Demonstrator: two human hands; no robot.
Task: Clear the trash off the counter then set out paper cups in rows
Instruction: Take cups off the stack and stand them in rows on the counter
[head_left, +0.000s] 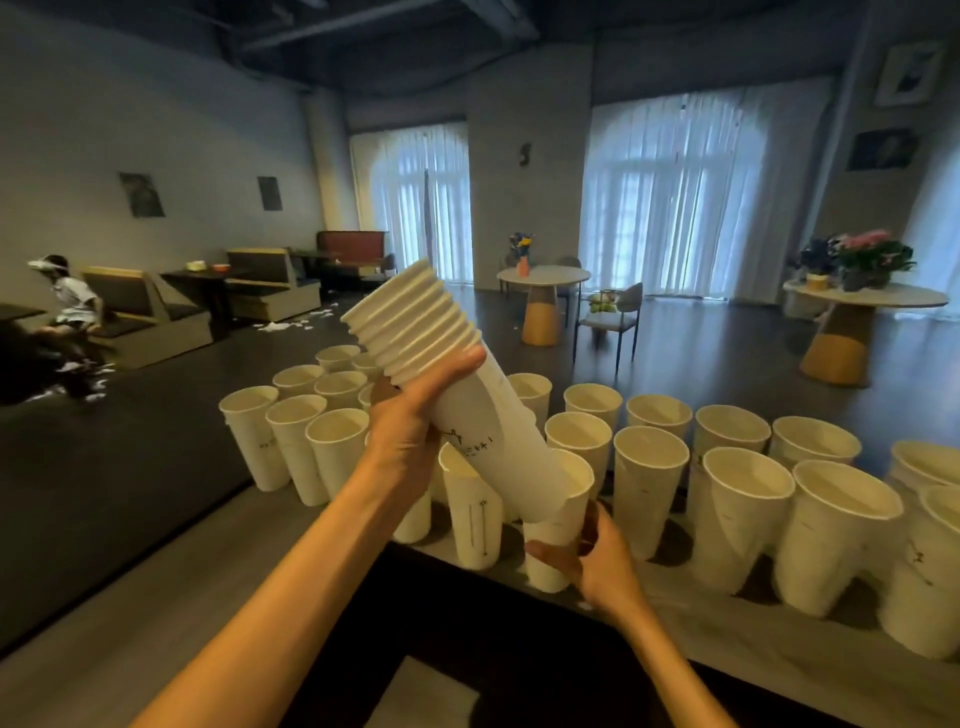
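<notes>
The left hand (410, 431) grips a tilted stack of nested white paper cups (457, 395), while the right hand (592, 558) pinches the lowest white paper cup (558, 519), seemingly pulling it free for the rows on the grey counter (727, 649) beyond both hands.

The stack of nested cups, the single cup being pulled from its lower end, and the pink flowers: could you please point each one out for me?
stack of nested cups (467, 415), head view, on its printed side wall.
single cup (550, 540), head view, on its side wall.
pink flowers (865, 244), head view, on the blossoms.
</notes>
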